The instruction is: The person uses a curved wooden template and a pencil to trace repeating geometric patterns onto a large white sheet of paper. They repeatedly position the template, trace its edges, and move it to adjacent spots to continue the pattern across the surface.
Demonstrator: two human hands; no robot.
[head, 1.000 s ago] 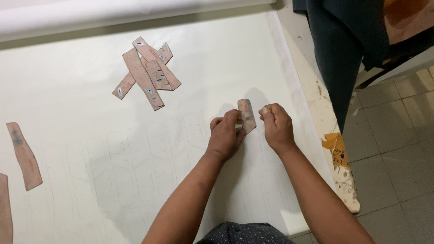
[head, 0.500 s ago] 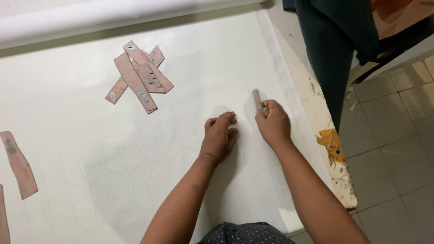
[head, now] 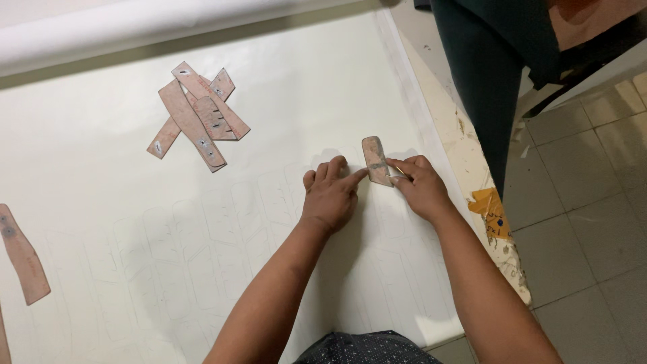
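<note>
Now the cardboard template (head: 376, 160), on edge half a second ago, lies flat on the white sheet (head: 303, 87); left hand (head: 330, 195) fingertips pin it, right hand (head: 419, 187) pinches a pencil (head: 402, 171) alongside

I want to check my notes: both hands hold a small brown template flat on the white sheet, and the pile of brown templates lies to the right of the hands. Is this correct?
Not quite. In the head view the pile of brown templates lies up and to the left of the hands, not to the right. The rest stands: the left hand and right hand hold the small brown template on the white sheet.
</note>
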